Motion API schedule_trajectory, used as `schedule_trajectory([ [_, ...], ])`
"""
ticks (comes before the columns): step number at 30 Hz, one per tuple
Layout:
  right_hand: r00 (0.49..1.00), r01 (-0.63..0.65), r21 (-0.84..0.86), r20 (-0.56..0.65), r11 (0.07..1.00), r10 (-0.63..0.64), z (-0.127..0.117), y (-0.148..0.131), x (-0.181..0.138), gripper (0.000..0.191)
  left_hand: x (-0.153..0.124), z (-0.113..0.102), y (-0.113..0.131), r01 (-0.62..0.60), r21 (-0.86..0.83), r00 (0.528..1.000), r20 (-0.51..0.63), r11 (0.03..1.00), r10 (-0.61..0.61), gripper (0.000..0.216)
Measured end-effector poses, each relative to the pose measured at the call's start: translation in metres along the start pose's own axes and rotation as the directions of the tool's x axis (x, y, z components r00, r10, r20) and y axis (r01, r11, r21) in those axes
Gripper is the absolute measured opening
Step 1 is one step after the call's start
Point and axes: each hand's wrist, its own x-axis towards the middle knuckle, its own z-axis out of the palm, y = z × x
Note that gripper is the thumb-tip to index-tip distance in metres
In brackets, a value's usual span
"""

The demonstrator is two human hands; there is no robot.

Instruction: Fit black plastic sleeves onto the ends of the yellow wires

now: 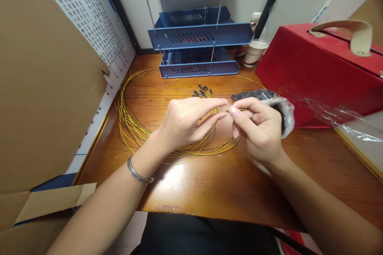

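Note:
Loops of thin yellow and dark wire (131,121) lie on the wooden table around and under both hands. My right hand (260,127) is closed, pinching the end of one yellow wire between thumb and forefinger. Just left of it, my left hand (191,121) reaches in with thumb and fingers apart; I see nothing between their tips. Beyond the left hand, a cluster of small dark metallic wire ends (203,90) rests on the table. A clear plastic bag (289,115) with black contents sits behind my right hand, partly hidden by it.
Blue tiered trays (200,36) stand at the back. Beside them are a paper cup (255,53) and a bottle (255,19). A red box (314,75) with a beige handle fills the right side. Cardboard (44,87) rises along the left.

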Motion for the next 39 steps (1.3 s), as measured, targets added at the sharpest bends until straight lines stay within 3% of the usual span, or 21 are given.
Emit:
schedule_trajectory([
  [14,1.0,0.008,-0.038,-0.002,0.999,-0.008,0.0022,-0.0009,0.0008,0.011,0.0003,0.0044,-0.0022,-0.013,0.019,0.999,-0.051,1.0,0.014,0.014],
  [32,0.999,0.033,-0.11,0.003,0.993,-0.032,0.0018,0.0021,-0.0004,0.014,0.0003,0.0008,0.0006,0.063,-0.012,0.995,0.084,0.998,-0.062,0.017],
  [39,0.999,0.032,-0.103,0.009,0.994,-0.031,0.0019,0.001,-0.0005,0.013,0.0016,-0.0008,0.0023,0.145,-0.06,0.982,0.131,0.988,-0.136,0.02],
])
